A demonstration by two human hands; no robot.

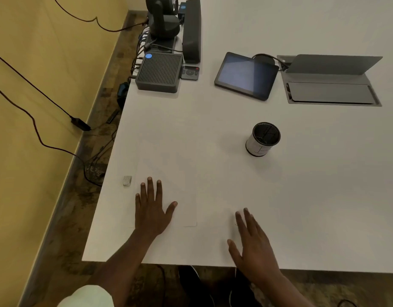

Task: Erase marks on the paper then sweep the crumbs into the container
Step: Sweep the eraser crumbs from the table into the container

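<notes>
1. Paper (169,173), a white sheet barely distinct from the white table (301,196), lies flat near the table's left front corner, its right and near edges faintly visible.
2. The left hand (152,211) rests palm down on the near part of the sheet, fingers spread apart and thumb splayed to the right, gripping nothing.
3. The right hand (253,247) is to the right of the sheet, above the bare table near the front edge, open with the fingers extended and close together, the thumb out to the left; it holds nothing. Whether it touches the surface I cannot tell.
4. An eraser (127,180), small, pale and ribbed, sits on the table just left of the sheet, close beside the left hand's little finger but not touching it.
5. The container (263,139), a cylindrical cup with a dark mesh interior and a white wrap outside, stands upright well beyond the right hand, apart from the sheet.
6. Any marks or crumbs on the sheet are too faint to make out.
7. At the far side stand a tablet (246,75), a dark vented box (159,72) and an opened cable hatch (330,85).
</notes>
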